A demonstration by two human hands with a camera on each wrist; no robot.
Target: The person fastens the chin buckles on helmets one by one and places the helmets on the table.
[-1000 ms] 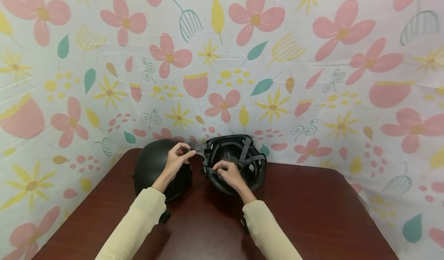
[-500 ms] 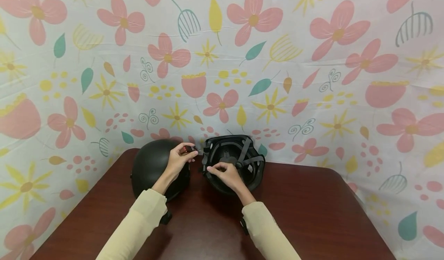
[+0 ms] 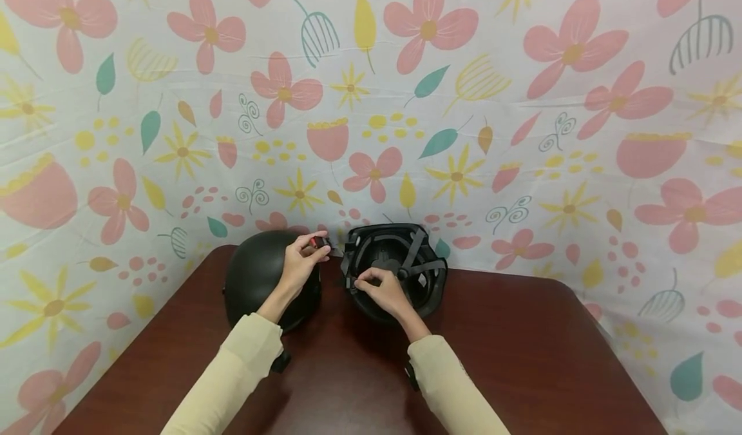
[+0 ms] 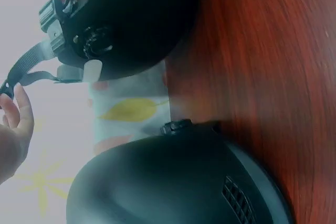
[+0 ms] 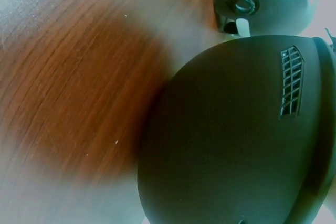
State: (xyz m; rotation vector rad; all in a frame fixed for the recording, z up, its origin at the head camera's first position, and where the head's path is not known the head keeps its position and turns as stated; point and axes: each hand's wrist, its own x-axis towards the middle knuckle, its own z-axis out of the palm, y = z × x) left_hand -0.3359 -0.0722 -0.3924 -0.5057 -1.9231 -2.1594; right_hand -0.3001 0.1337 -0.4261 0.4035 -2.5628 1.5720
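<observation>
My left hand (image 3: 295, 267) pinches a black-and-red buckle (image 3: 321, 242) between thumb and fingers. In the left wrist view, a grey webbing strap (image 4: 32, 60) runs from it to the side of an upturned black helmet (image 3: 437, 293). My right hand (image 3: 382, 291), thumb and forefinger together, pinches at the helmet's left rim, where the strap meets its adjuster (image 4: 50, 17); the exact grip is hidden. In the right wrist view the helmet's outer shell (image 5: 220, 124) with a vent grille fills the middle.
A second black helmet (image 3: 249, 277) stands dome up at the left, under my left forearm. Both helmets are on a dark red-brown wooden table (image 3: 510, 332). A white flowered cloth (image 3: 371, 113) hangs behind the table's back edge.
My left hand has turned a little, bringing the red part of the buckle into view, and the strap loop between the hands shows less. My right hand shifted left along the rim, then back.
</observation>
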